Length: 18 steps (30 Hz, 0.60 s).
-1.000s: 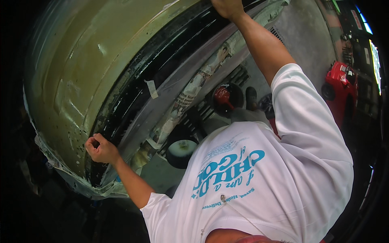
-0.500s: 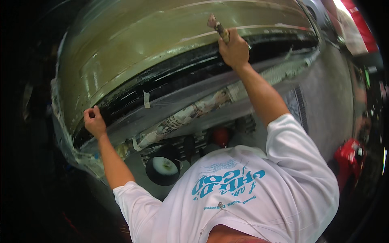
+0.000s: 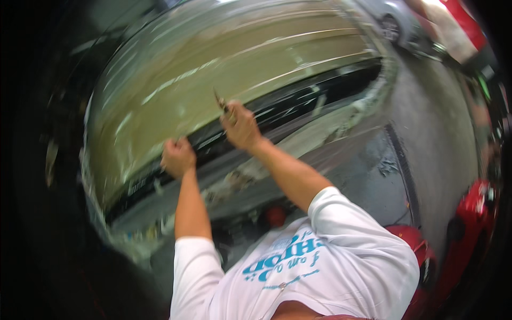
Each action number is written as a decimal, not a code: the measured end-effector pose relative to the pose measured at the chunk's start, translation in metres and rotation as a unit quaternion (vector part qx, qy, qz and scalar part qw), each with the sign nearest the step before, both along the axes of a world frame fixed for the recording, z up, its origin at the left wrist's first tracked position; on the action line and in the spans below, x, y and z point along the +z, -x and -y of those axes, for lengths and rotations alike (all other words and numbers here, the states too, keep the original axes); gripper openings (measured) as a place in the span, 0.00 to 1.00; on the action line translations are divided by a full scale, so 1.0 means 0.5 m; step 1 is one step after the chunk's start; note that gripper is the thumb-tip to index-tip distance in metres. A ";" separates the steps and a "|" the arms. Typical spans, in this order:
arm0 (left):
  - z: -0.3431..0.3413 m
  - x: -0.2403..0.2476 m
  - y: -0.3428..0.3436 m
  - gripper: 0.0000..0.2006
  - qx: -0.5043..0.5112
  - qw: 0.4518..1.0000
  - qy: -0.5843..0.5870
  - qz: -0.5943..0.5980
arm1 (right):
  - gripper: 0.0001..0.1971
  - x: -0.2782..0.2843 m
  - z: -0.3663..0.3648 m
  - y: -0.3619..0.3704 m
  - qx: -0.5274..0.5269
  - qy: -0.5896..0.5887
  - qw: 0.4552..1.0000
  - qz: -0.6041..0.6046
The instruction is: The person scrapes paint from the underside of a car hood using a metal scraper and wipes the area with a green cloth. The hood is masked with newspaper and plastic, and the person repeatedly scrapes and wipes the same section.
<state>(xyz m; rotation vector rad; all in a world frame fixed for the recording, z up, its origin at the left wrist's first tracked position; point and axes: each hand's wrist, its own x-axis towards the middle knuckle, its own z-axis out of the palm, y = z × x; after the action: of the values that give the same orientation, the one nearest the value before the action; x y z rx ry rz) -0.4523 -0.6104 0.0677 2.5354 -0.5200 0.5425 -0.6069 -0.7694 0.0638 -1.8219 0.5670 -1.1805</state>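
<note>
against the dark trim strip point(image 3: 298, 104), right hand point(image 3: 242, 127) fingers grip a thin tool point(image 3: 220, 101); left hand point(image 3: 178, 156) is clenched.

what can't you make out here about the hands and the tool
- Tool in the right hand, head view: motion blur and the fist hide its kind; only a thin tip shows.
- Left hand: closed at the panel edge; whether it grips anything is hidden by the fingers.
- Items under the panel: blurred, partly hidden by the arms.
</note>
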 end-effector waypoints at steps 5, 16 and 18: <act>-0.005 -0.024 -0.004 0.10 0.015 1.000 0.002 -0.010 | 0.17 0.049 0.066 0.109 -0.097 -0.152 0.983 -0.023; -0.013 -0.019 -0.005 0.09 0.014 1.000 0.022 0.004 | 0.19 0.007 0.234 0.129 -0.179 0.053 0.976 -0.111; -0.024 -0.024 -0.012 0.09 0.014 0.999 0.034 0.017 | 0.19 0.002 0.230 0.118 -0.177 0.063 0.975 -0.120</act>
<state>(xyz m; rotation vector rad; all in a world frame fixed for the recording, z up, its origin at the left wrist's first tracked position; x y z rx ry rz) -0.4461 -0.5983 0.0555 2.4770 -0.4706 0.6031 -0.6659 -0.8845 0.0649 -2.0445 1.0086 -1.2574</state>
